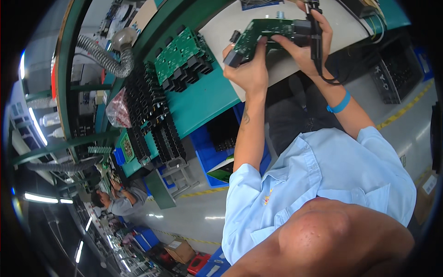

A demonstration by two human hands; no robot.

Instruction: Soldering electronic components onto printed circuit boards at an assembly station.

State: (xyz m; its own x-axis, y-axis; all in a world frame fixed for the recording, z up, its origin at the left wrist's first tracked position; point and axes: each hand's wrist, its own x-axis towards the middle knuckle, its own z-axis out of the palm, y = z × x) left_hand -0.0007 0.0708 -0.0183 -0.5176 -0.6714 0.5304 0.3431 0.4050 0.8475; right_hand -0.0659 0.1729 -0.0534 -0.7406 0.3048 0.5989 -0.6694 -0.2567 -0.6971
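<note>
A green circuit board is held up between both hands, tilted above a white mat on the tabletop. Its face is dotted with small pale marks; dark, blocky parts are seen at both ends, and a silvery cylindrical part is seen projecting from its far edge. Its left end is gripped by the left hand, with the thumb laid along the board and the fingers curled around the dark end. Its right portion is met by the thumb of the right hand, whose partly spread fingers are crossed by a slender black corded tool; whether the tool is gripped or merely hanging there cannot be told. The tabletop is surfaced in green, and on it are set more green boards with black blocks, rows of black parts and a clear bag with reddish contents. Above it, a ribbed grey duct is hung beside a green frame. Blue bins are placed below, the grey floor is marked with yellow stripes, and another person is seen farther along.
</note>
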